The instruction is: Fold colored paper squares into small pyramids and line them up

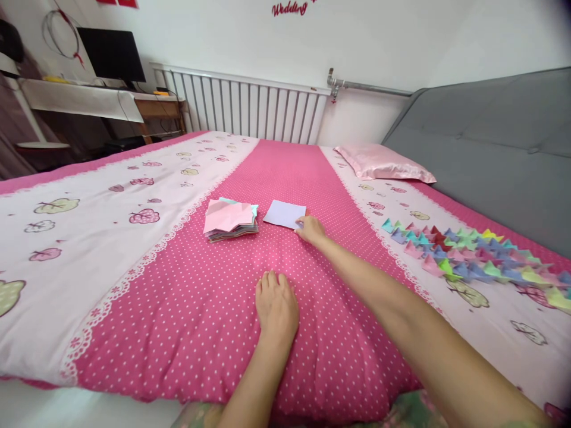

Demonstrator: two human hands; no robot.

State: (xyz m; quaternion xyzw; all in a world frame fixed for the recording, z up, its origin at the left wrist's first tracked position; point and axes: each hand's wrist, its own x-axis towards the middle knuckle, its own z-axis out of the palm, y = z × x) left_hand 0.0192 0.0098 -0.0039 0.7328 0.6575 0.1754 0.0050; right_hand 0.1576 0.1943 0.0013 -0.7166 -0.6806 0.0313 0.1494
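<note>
My right hand (311, 230) reaches forward and pinches the near right corner of a lavender sheet of paper (284, 213). The paper lies on the pink polka-dot bedspread (214, 303); whether it is one sheet or a thin stack I cannot tell. Palm down on the bedspread, nearer to me, rests my left hand (277, 304), its fingers lying flat and holding nothing. Left of the lavender paper is a pile of creased coloured papers (229, 219), with a pink one on top and a bit of aqua showing behind.
Rows of small folded paper pieces (468, 252) in many colours cover the bed at the right. Beyond them are a pink pillow (383, 162) and a grey headboard (491, 131). A white radiator (250, 107) stands behind the bed, and a desk with a monitor (111, 54) at the far left.
</note>
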